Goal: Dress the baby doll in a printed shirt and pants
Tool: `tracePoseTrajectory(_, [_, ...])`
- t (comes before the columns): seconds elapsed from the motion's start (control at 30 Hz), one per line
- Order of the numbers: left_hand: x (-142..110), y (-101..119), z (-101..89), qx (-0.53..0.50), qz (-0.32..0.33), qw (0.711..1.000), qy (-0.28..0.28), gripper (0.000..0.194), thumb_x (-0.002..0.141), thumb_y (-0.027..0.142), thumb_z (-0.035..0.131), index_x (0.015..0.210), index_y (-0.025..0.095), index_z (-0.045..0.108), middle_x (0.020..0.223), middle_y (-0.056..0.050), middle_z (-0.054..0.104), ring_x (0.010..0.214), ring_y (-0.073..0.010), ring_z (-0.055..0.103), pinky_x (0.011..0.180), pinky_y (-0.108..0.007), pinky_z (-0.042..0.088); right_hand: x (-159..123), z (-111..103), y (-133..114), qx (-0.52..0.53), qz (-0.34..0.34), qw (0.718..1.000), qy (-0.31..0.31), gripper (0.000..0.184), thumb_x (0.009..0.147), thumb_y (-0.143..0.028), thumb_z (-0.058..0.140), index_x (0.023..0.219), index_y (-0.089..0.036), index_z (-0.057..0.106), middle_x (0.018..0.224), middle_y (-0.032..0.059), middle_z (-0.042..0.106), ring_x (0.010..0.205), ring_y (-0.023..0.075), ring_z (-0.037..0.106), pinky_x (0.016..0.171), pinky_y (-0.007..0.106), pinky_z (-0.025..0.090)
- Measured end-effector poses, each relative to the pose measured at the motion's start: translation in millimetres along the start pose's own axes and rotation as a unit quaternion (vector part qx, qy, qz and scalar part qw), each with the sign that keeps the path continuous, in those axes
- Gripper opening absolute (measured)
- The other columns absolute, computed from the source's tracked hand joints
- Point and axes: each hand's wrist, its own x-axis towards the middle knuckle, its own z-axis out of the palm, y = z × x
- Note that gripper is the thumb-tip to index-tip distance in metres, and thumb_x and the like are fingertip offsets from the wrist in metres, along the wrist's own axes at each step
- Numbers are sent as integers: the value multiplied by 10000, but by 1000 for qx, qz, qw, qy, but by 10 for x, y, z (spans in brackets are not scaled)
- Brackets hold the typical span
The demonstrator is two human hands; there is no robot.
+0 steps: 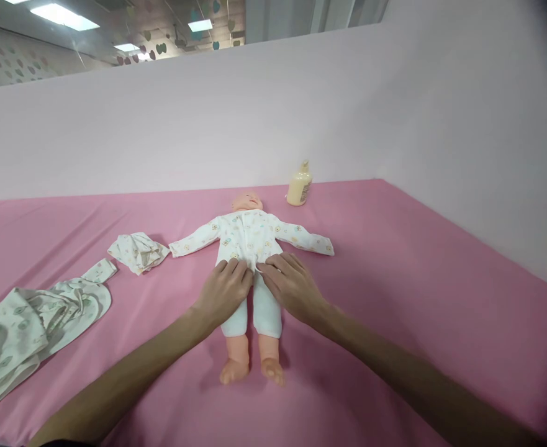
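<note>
A baby doll (248, 202) lies on its back on a pink sheet, its head away from me and its bare feet towards me. It wears a white patterned shirt (249, 233) with long sleeves spread to both sides, and plain white pants (267, 313). My left hand (226, 288) and my right hand (294, 285) meet at the shirt's lower front edge, over the doll's waist. Fingers of both hands are curled and pinch the shirt's hem close to its middle. The fingertips are partly hidden.
A crumpled patterned cloth (138, 251) lies left of the doll. Nearer on the left is a larger folded patterned cloth (45, 323). A pale yellow pump bottle (300, 185) stands beyond the doll to the right. White padded walls (184, 124) border the pink sheet (370, 360).
</note>
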Motion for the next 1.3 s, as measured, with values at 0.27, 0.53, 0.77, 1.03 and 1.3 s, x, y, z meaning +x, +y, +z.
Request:
tracePoseTrajectory(0.27, [8,-78,-137,-11,22,1000,-15,249,914,4,416,797,160,570,867,-70,588,806,-212,534,687,-356,371,49,-155,42,16,-121,988,-97,315,931,-16,413,750,-200,593,900,68,638,841,209,522,754,371,452])
tracePoseTrajectory(0.53, [6,-101,-112,-72,59,994,-49,252,931,25,409,821,165,588,819,-50,598,804,-201,539,704,-349,388,35,-174,87,107,-100,984,-104,213,883,-38,456,814,-191,588,870,51,654,865,202,553,780,365,477])
tracePoseTrajectory(0.77, [45,-372,-379,-188,-36,979,-70,301,1029,317,373,952,217,646,958,-32,681,920,-185,604,840,-343,450,79,-270,43,192,-51,977,-73,150,924,-139,521,921,-223,646,945,48,710,925,198,638,829,392,516])
tracePoseTrajectory(1.03, [-382,-1481,-2,-189,-335,898,-213,497,977,485,360,1340,193,531,1365,-107,575,1240,-288,531,998,-414,438,-100,-99,202,210,199,957,4,318,993,-363,482,1244,-239,631,1290,113,668,1208,280,627,988,497,541])
tracePoseTrajectory(1.3, [-855,-1595,428,-78,-364,880,-296,468,955,397,364,1323,154,520,1344,-179,554,1241,-345,520,998,-466,419,-587,42,134,257,279,916,-127,590,1002,-459,447,1550,-288,312,1567,94,396,1438,287,389,1143,565,399])
